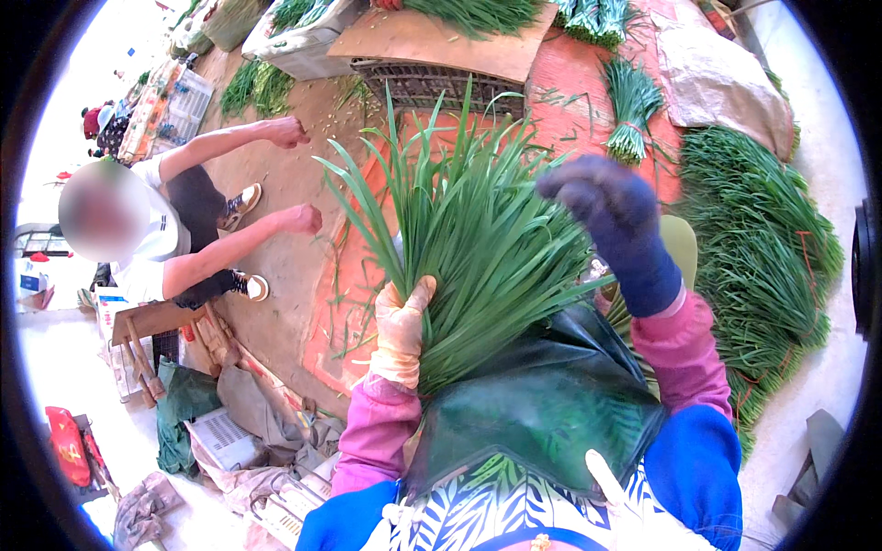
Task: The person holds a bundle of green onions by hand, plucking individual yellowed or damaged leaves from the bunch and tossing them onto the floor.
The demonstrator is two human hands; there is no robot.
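Greens point(478, 230) fan from our clasping left hand point(402, 321). Our right hand point(614, 204) curls nearby; its hold we cannot tell.

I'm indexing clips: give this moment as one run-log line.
left hand: grips green bunch | right hand: dark-gloved, raised beside it | ahead: tied bundle on orange sheet | right side: green pile

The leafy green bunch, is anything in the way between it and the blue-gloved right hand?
Nothing visible: the leafy green bunch fans out close beside the right hand. The left hand grips the bunch lower down, not in between.
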